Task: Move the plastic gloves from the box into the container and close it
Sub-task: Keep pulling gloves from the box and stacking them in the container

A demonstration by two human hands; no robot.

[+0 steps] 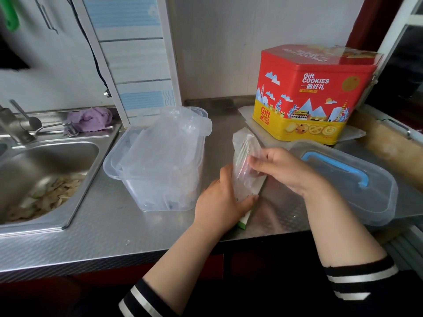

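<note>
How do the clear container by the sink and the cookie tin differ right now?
The clear container is see-through plastic; the cookie tin is opaque, printed red and yellow. The container stands open, with plastic gloves heaped above its rim, while the tin has its top on. The container's lid, with a blue handle, lies apart at the right. The container sits by the sink; the tin stands toward the back wall. Both rest on the steel counter.

One container (155, 175); one lid (348, 179); one tin (315, 92); two hands (224, 202).
</note>
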